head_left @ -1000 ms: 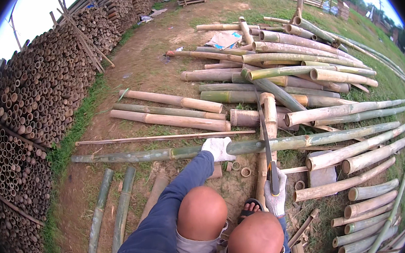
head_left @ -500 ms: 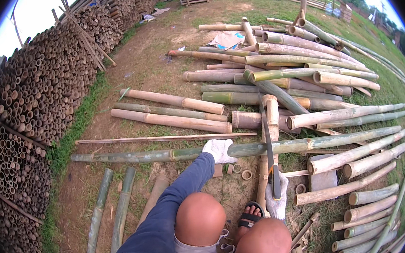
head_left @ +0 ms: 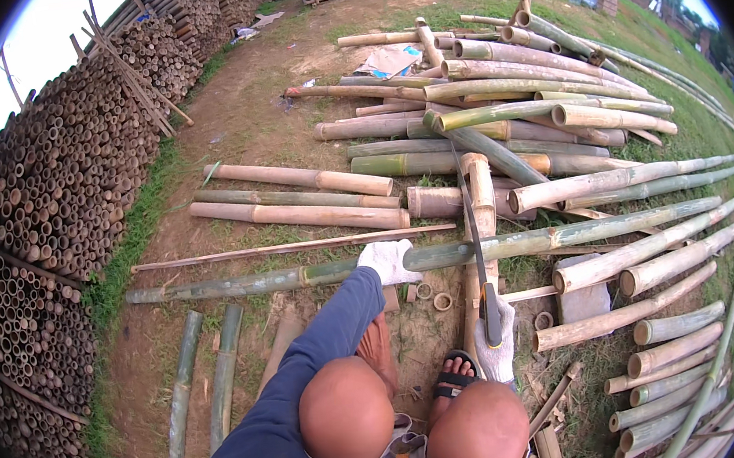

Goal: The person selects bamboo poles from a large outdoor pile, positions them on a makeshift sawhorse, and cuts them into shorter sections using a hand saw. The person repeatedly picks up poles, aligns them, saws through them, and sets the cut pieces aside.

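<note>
A long green bamboo pole (head_left: 301, 276) lies crosswise in front of me. My left hand (head_left: 387, 262), in a white glove, is closed round it left of the middle. In my right hand (head_left: 496, 340), also gloved in white, is the dark and orange handle of a handsaw (head_left: 473, 228). Its long narrow blade points away from me and crosses the pole. Beneath the pole a thicker pale bamboo post (head_left: 480, 190) runs away from me and bears it. Two short cut bamboo rings (head_left: 442, 301) lie on the ground near the left hand.
Loose bamboo poles (head_left: 548, 88) are heaped ahead and to the right. Shorter cut lengths (head_left: 668, 377) lie at the lower right. A tall stack of bamboo (head_left: 54, 188) lines the left side. Two green pieces (head_left: 184, 397) rest on the soil at left, and a grey block (head_left: 583, 296) sits at right.
The saw and right hand have shifted slightly toward me along the cut line. My left hand keeps its grip on the pole. The whole view has tilted a little.
</note>
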### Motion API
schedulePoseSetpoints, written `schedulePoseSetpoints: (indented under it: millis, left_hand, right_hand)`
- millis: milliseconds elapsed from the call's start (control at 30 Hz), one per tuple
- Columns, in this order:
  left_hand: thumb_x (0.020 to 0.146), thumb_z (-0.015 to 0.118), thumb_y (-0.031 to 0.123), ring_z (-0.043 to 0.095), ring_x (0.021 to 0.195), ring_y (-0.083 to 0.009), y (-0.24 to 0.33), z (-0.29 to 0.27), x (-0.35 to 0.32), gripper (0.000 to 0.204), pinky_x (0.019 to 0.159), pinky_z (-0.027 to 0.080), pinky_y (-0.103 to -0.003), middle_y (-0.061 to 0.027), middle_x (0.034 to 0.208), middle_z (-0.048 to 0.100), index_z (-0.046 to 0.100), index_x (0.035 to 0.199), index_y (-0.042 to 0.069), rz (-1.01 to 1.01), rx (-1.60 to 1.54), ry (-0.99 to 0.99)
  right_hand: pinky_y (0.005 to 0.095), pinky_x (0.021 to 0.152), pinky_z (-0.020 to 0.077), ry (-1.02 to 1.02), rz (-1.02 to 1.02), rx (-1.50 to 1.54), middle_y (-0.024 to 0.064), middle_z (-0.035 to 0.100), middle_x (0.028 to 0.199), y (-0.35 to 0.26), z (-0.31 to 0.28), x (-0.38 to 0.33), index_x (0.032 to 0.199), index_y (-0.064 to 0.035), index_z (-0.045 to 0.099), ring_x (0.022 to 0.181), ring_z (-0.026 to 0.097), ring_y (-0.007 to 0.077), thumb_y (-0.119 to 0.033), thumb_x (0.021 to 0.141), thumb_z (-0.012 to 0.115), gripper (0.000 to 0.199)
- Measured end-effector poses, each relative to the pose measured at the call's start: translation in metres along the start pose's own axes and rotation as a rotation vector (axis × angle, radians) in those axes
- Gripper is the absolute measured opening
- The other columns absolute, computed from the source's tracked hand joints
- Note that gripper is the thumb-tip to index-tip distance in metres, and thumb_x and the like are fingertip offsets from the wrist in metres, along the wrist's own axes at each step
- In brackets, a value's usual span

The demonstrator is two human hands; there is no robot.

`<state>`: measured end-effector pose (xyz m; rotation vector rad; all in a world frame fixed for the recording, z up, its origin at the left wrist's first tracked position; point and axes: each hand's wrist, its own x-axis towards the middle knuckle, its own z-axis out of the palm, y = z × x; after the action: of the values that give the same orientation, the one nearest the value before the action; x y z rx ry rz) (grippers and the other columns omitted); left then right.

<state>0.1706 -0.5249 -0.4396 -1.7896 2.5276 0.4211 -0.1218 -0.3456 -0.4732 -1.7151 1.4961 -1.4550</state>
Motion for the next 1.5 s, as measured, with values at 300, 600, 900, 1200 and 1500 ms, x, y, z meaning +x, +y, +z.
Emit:
schedulePoseSetpoints:
  millis: [300, 600, 900, 1200, 1500]
  left_hand:
    - [0.076, 0.086, 0.077, 0.073, 0.122, -0.0424, -0.007, -0.01, 0.03, 0.098, 0.107, 0.057, -0.052, -0.0241, 0.131, 0.075, 0.067, 0.145, 0.008, 0.111, 0.114, -0.201]
    - [0.071, 0.097, 0.059, 0.073, 0.124, -0.0451, 0.041, -0.03, 0.069, 0.126, 0.103, 0.06, -0.05, -0.0314, 0.139, 0.07, 0.041, 0.161, -0.008, 0.327, 0.295, -0.398]
    - [0.071, 0.096, 0.061, 0.068, 0.131, -0.0498, 0.067, -0.008, 0.063, 0.124, 0.112, 0.055, -0.052, -0.0382, 0.143, 0.064, 0.044, 0.157, -0.011, 0.186, 0.039, -0.219]
    - [0.072, 0.099, 0.058, 0.071, 0.129, -0.0449, 0.072, -0.005, 0.071, 0.124, 0.107, 0.059, -0.052, -0.0306, 0.142, 0.068, 0.042, 0.163, -0.003, 0.105, 0.162, -0.272]
    - [0.077, 0.097, 0.051, 0.071, 0.131, -0.0414, 0.079, 0.015, 0.056, 0.096, 0.108, 0.058, -0.052, -0.0235, 0.139, 0.07, 0.055, 0.15, 0.006, 0.0, 0.06, -0.01]
  right_hand:
    - [0.0455, 0.118, 0.0511, -0.005, -0.019, -0.033, 0.0217, 0.062, 0.14, -0.005, -0.008, 0.005, 0.149, 0.001, 0.055, 0.133, 0.065, 0.0376, 0.0, 0.1, 0.07, 0.051]
    - [0.0434, 0.114, 0.0531, -0.051, 0.068, -0.044, 0.0204, 0.064, 0.138, -0.016, -0.012, 0.008, 0.154, -0.0017, 0.053, 0.131, 0.068, 0.0359, -0.001, 0.099, 0.073, 0.058]
    - [0.0442, 0.118, 0.0499, -0.057, 0.109, 0.054, 0.0205, 0.062, 0.141, -0.018, -0.012, 0.008, 0.154, -0.0002, 0.055, 0.135, 0.064, 0.0353, -0.001, 0.098, 0.069, 0.057]
    - [0.0442, 0.117, 0.0502, -0.061, -0.002, 0.013, 0.0213, 0.06, 0.141, -0.006, -0.015, 0.016, 0.154, 0.0004, 0.053, 0.132, 0.064, 0.0371, -0.002, 0.099, 0.073, 0.058]
    - [0.0419, 0.116, 0.051, -0.044, -0.013, 0.03, 0.0195, 0.063, 0.141, -0.009, -0.007, 0.014, 0.153, -0.0022, 0.054, 0.131, 0.066, 0.0343, -0.004, 0.1, 0.071, 0.056]
